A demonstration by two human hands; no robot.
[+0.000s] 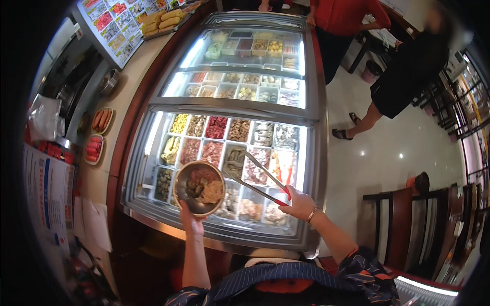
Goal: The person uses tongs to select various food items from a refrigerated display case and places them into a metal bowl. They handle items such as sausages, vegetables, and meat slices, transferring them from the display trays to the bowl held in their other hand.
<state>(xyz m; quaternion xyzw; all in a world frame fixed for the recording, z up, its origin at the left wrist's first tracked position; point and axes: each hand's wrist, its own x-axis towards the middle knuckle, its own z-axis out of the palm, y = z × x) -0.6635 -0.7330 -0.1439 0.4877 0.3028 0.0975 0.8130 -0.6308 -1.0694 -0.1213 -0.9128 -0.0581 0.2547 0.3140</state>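
My left hand [191, 220] grips the near rim of a round metal bowl [208, 208], which holds pinkish meat, dark pieces and a pale, shredded-looking food. In my right hand [300, 205] is a pair of metal tongs [268, 173] with red grips, their arms spread apart. The tong tips reach over a white tub of greyish-brown food [235, 157], to the right of the bowl; whether they touch it I cannot tell. Both hands are above the opened near part of a glass display case [224, 107], where several tubs of meat, seafood and vegetables stand in rows.
Left of the case runs a counter [109, 168] with a plate of sausages [102, 120], a plate of red food [94, 149] and a metal bowl [109, 81]. A person in red [343, 20] stands at the case's far right; another in black [408, 76] is farther right. Chairs [400, 219] stand at right.
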